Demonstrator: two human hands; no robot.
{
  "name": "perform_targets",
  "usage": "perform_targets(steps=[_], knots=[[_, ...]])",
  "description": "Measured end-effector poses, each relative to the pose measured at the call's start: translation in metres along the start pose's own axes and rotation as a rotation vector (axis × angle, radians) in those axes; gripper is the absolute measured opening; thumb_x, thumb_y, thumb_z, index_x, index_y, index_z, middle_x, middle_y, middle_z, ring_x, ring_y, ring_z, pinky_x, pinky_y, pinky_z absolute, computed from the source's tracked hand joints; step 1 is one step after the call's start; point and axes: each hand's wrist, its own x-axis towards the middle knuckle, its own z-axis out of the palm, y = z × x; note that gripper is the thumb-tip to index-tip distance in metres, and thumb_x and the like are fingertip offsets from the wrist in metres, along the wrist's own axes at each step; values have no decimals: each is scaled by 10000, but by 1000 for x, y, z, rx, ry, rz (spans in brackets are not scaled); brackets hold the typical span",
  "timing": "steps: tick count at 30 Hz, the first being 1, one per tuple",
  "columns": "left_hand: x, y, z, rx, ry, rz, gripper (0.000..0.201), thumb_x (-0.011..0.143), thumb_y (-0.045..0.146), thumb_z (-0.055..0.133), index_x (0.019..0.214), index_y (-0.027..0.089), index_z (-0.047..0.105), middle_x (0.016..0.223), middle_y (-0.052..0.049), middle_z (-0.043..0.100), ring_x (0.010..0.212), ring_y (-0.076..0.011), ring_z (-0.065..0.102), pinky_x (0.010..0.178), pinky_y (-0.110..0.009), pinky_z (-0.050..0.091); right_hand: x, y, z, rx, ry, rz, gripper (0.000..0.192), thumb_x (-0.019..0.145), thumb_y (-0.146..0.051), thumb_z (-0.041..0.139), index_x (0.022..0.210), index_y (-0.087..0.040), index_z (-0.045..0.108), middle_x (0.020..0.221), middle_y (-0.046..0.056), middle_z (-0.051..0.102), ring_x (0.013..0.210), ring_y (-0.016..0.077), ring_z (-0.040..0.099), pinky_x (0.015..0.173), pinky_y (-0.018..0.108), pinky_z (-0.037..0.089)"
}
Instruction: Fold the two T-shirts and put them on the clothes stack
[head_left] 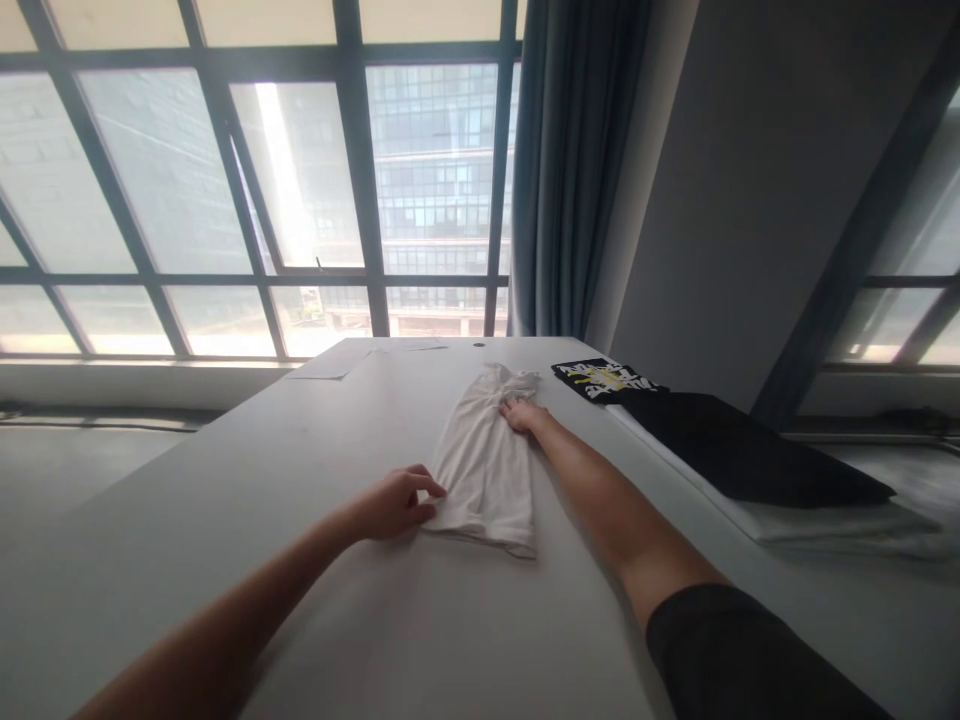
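Off-white cloth [480, 470] lies lengthwise on the pale table [360, 620], near hem spread, far end bunched. I log the left hand [405, 503] at its near left corner: index fingertip on the cloth's edge, thumb bent just below; whether fabric is pinched, I cannot tell. Right hand [523, 414] rests on the bunched end; fingertips partly lost in folds, so I cannot tell if it grasps. Surroundings: the right forearm [600, 490] runs beside the cloth, between it and a flat black cloth [735, 440] lying over a white layer [817, 525]. Just beyond that pile, a printed dark cloth [604, 378] (white and yellow markings, too small for me to read). Far end of the table: small dark disc [479, 345], thin sheet [330, 368] toward the left. Behind: window [300, 180], blue-grey curtain [570, 170].
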Motion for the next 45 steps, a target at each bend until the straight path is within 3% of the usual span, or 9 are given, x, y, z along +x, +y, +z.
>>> perform_targets(steps=[4,9,13,16,20,27,37,41,45], knots=[[2,23,18,-38,-7,89,292,882,352,578,1040,200,770,1101,-101,667,659,-110,565,677,-261,498,-21,14,-3,-34,36,37,535,1051,-432,250,1486,-198,456,1537,211,399,1382,326,436,1074,504,387],[2,44,28,-125,-86,252,289,833,164,542,988,215,780,1054,-78,711,764,-138,639,730,-259,519,-71,34,-3,-84,59,-78,441,963,-226,463,1392,-242,569,1445,146,525,1222,283,583,1014,381,445],[4,47,32,40,6,324,413,759,41,485,1022,205,758,1052,-84,714,979,-201,651,917,-321,521,-119,59,-2,-120,84,-218,541,861,-109,543,1388,-225,588,1413,132,564,1173,272,615,997,335,455],[12,40,31,233,52,315,390,824,122,544,1149,247,720,1261,-96,653,1171,-258,587,1042,-420,474,-149,74,-3,-59,55,-299,608,793,-37,574,1373,-215,611,1398,114,583,1207,254,599,1029,303,439],[30,29,30,333,51,296,257,915,299,552,1088,274,741,1318,-71,655,1217,-264,582,1074,-464,445,-174,81,-3,138,44,-447,506,820,-93,623,1310,-212,669,1377,104,603,1248,249,576,1095,333,408],[36,19,41,297,128,320,359,1002,361,392,1097,218,707,1211,-84,729,1113,-215,665,1003,-364,490,-191,77,3,400,59,-596,299,803,-209,724,1097,-204,782,1354,107,611,1221,240,596,1104,343,406],[29,21,40,191,88,359,346,959,453,477,1036,212,713,1233,-122,714,1232,-232,610,1091,-394,438,-213,65,-9,466,-29,-767,99,758,-214,738,847,-186,772,1210,84,675,1082,215,648,1017,317,449],[29,25,36,96,122,286,328,920,470,532,951,195,708,1054,-112,762,1034,-247,690,970,-390,512,-214,64,-15,573,-60,-713,150,790,-306,705,832,-163,722,972,68,733,940,209,675,908,324,508],[34,32,33,-289,264,126,380,893,523,560,928,156,652,664,-35,696,605,-179,659,591,-289,525,-207,61,-17,905,-16,-410,244,822,-395,678,853,-154,654,699,7,669,646,149,638,649,266,541]])
